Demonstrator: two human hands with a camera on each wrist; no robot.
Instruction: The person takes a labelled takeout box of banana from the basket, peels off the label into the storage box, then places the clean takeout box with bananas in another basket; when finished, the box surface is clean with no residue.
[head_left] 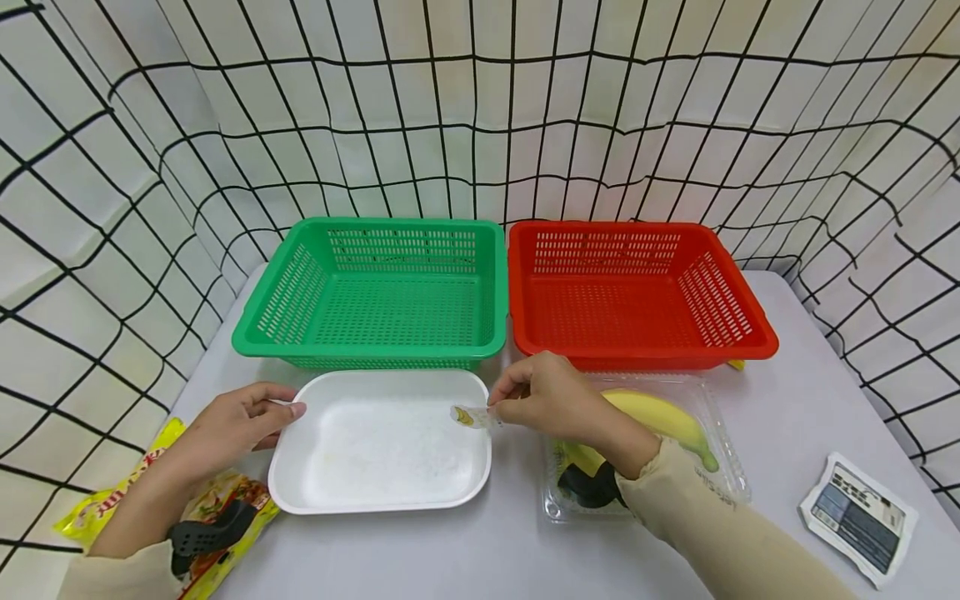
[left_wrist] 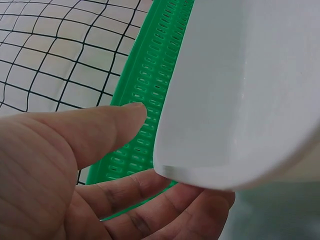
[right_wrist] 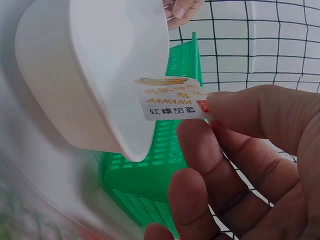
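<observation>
The right hand (head_left: 551, 400) pinches a small banana sticker (head_left: 468, 416) between thumb and forefinger, holding it over the 3 o'clock rim of the white tray (head_left: 378, 492). The left hand (head_left: 240, 421) grips that tray's 9 o'clock edge, steadying it on the worktop (head_left: 810, 400). The sticker looks already peeled off the banana (head_left: 663, 417), which lies in a clear clamshell (head_left: 731, 467) at 3 o'clock of the tray; setting it down seems left to do. Its long axis runs roughly 9 to 3, free end toward 9. The green basket (head_left: 375, 342) and red basket (head_left: 645, 350) stand behind.
</observation>
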